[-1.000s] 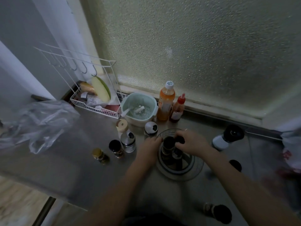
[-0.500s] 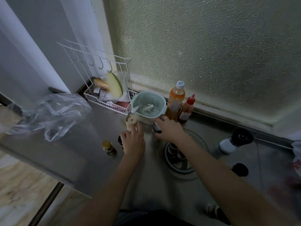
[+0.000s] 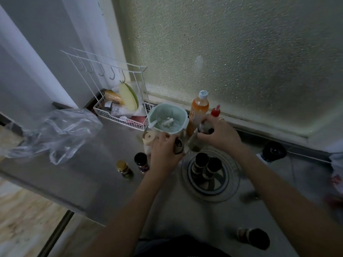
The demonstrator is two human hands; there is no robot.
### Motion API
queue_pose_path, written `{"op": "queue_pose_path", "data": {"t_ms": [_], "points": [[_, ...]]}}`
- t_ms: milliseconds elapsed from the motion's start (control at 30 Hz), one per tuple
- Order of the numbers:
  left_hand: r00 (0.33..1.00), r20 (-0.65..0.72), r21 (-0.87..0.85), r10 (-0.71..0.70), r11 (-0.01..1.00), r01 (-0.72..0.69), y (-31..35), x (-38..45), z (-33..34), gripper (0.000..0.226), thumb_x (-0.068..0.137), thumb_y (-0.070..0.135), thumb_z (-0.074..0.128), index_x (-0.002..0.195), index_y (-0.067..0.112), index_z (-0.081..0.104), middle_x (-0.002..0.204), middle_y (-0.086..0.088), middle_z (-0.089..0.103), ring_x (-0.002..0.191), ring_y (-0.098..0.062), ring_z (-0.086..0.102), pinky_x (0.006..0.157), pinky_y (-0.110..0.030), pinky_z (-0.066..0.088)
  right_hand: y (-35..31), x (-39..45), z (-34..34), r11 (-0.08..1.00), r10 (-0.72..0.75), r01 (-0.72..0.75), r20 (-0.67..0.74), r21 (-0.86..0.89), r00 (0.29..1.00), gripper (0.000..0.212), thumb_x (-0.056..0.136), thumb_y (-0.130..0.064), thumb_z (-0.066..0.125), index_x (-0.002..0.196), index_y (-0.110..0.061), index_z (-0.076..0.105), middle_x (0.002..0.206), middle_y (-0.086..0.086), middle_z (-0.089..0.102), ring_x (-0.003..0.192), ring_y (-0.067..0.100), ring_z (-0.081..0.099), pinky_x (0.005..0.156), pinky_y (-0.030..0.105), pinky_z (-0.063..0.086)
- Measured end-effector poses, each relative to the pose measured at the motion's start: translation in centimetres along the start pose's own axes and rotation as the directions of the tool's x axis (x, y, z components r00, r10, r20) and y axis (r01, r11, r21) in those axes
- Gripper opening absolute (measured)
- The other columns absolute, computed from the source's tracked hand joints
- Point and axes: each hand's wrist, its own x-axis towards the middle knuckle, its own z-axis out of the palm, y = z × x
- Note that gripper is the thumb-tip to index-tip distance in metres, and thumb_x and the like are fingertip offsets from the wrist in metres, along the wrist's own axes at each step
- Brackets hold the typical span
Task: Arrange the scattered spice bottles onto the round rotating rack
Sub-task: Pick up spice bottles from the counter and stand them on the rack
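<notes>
The round rotating rack (image 3: 210, 190) lies on the steel counter with two dark-capped spice bottles (image 3: 207, 165) standing in it. My left hand (image 3: 163, 153) grips a silver-topped shaker (image 3: 178, 145) just left of the rack. My right hand (image 3: 220, 134) holds a white-lidded jar (image 3: 196, 140) tilted above the rack's far rim. To the left stand a gold-capped bottle (image 3: 124, 168), a black-capped bottle (image 3: 141, 161) and a beige-lidded jar (image 3: 148, 138). A dark-capped bottle (image 3: 253, 238) lies near the front edge.
A mint strainer bowl (image 3: 182, 123), an orange drink bottle (image 3: 199, 110) and a red-capped sauce bottle (image 3: 215, 113) stand behind the hands. A white wire basket (image 3: 118, 116) and a plastic bag (image 3: 53, 130) are at the left. A black-topped grinder (image 3: 272, 151) lies at the right.
Both hands left the rack and reached to the bottles behind it. Each has taken hold of one: the left the shaker, the right the white-lidded jar.
</notes>
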Motion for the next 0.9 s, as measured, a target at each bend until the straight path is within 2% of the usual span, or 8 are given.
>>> {"op": "queue_pose_path", "data": {"t_ms": [167,233,400,500,600,700,800,900], "points": [[0.988,0.067,-0.037,0.138,0.990,-0.135,3.2,1.6,0.7,0.060,0.069,0.043,0.074,0.121,0.020,0.056,0.113,-0.009,0.053,0.098,-0.031,0.056,0.079,-0.037,0.045,3.7,-1.6,-1.5,0.988,0.100,-0.097,0.018,-0.119,0.995,0.062,0.054,-0.061,0.055,0.112,-0.044,0.044,0.107,0.001,0.052,0.093,0.022,0.054,0.070,0.034,0.046],[0.981,0.103,-0.013,0.167,0.986,-0.166,3.4,1.8,1.3,0.056,0.071,0.044,0.072,0.120,0.020,0.057,0.114,-0.008,0.052,0.101,-0.029,0.055,0.080,-0.036,0.044,4.9,-2.4,-1.2,0.980,0.167,-0.159,0.059,-0.116,0.984,0.057,0.056,-0.057,0.059,0.109,-0.041,0.045,0.105,0.003,0.048,0.085,0.024,0.054,0.064,0.031,0.043],[0.980,0.159,-0.058,0.123,0.992,-0.115,2.8,2.0,1.6,0.055,0.073,0.038,0.073,0.122,0.018,0.057,0.117,-0.011,0.052,0.105,-0.030,0.055,0.085,-0.038,0.047,7.5,-3.3,0.8,0.985,0.172,-0.168,0.151,-0.038,0.973,0.042,0.071,-0.039,0.072,0.107,-0.032,0.050,0.101,0.001,0.047,0.070,0.006,0.048,0.053,0.019,0.034],[0.962,0.222,-0.046,0.161,0.987,-0.155,3.2,2.6,1.2,0.051,0.073,0.032,0.073,0.119,0.017,0.058,0.119,-0.012,0.051,0.106,-0.032,0.054,0.089,-0.039,0.046,8.2,-3.3,1.6,0.988,0.156,-0.155,0.157,-0.014,0.975,0.046,0.075,-0.030,0.073,0.115,-0.028,0.051,0.104,-0.001,0.043,0.073,0.004,0.044,0.056,0.017,0.033],[0.929,0.302,-0.062,0.214,0.977,-0.205,3.3,3.1,0.8,0.050,0.070,0.029,0.076,0.116,0.017,0.059,0.119,-0.012,0.050,0.107,-0.031,0.053,0.089,-0.037,0.045,8.4,-3.0,1.8,0.985,0.172,-0.165,0.146,-0.056,0.974,0.050,0.078,-0.023,0.072,0.122,-0.030,0.049,0.117,0.010,0.042,0.078,0.012,0.047,0.071,0.024,0.039],[0.880,0.409,-0.056,0.242,0.969,-0.241,3.1,3.4,0.5,0.056,0.064,0.026,0.080,0.116,0.020,0.059,0.122,-0.010,0.048,0.111,-0.028,0.048,0.094,-0.037,0.044,8.4,-3.0,1.6,0.981,0.185,-0.172,0.145,-0.093,0.972,0.052,0.081,-0.015,0.068,0.126,-0.030,0.047,0.129,0.017,0.036,0.100,0.026,0.052,0.079,0.028,0.040],[0.834,0.485,-0.065,0.263,0.962,-0.266,3.1,3.6,0.3,0.059,0.061,0.022,0.083,0.115,0.022,0.060,0.120,-0.007,0.045,0.110,-0.025,0.046,0.093,-0.034,0.044,8.2,-2.9,1.4,0.979,0.184,-0.170,0.129,-0.115,0.974,0.053,0.082,-0.014,0.066,0.128,-0.031,0.047,0.126,0.017,0.037,0.104,0.030,0.051,0.081,0.029,0.041],[0.837,0.468,-0.124,0.283,0.959,-0.255,2.8,3.7,0.1,0.060,0.059,0.020,0.086,0.113,0.023,0.061,0.116,-0.002,0.044,0.112,-0.022,0.045,0.091,-0.030,0.041,8.2,-3.1,1.2,0.977,0.191,-0.178,0.110,-0.121,0.975,0.052,0.081,-0.017,0.066,0.128,-0.029,0.048,0.125,0.019,0.039,0.101,0.032,0.052,0.076,0.027,0.040]]}}
